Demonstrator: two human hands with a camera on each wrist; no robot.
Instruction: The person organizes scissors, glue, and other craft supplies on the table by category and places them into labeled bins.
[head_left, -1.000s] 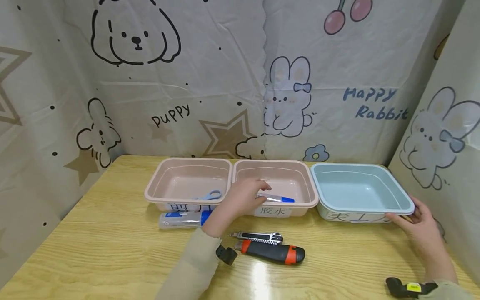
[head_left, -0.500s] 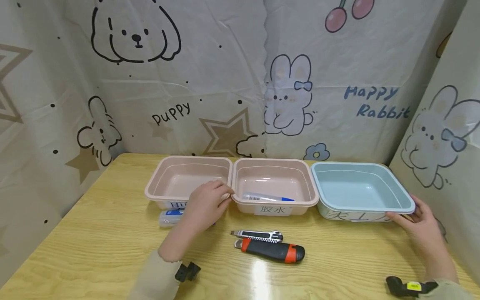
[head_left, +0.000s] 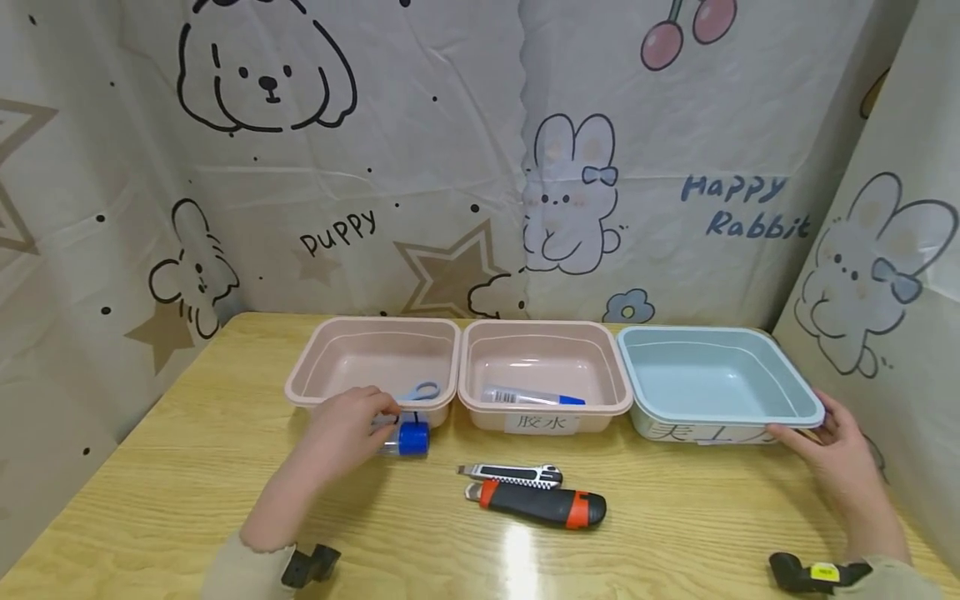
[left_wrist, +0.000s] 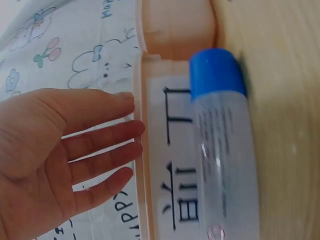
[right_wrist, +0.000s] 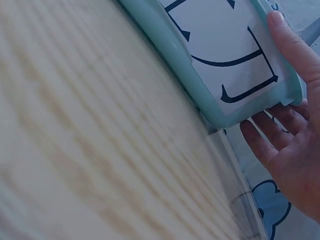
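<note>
My left hand (head_left: 347, 427) hovers over a clear glue bottle with a blue cap (head_left: 413, 438), its fingers fairly straight. In the left wrist view, the fingers (left_wrist: 102, 156) are apart from the glue bottle (left_wrist: 223, 150), which lies along the labelled front of the left pink bin (head_left: 375, 327). My right hand (head_left: 846, 454) holds the front right corner of the light blue bin (head_left: 720, 418). In the right wrist view, the thumb (right_wrist: 295, 47) lies at the rim and the fingers bend round the side. Scissors with light blue handles (head_left: 426, 389) show partly inside the left bin.
A glue tube with a blue cap (head_left: 528, 396) lies in the middle pink bin (head_left: 546, 327). Before the bins, a silver and black utility knife (head_left: 517, 475) lies against a larger black and red one (head_left: 543, 504). Patterned cloth (head_left: 450, 167) hangs behind the wooden table (head_left: 660, 533).
My left hand has moved left from above the middle bin, past the left bin's corner, to the glue bottle. My right hand stays on the light blue bin.
</note>
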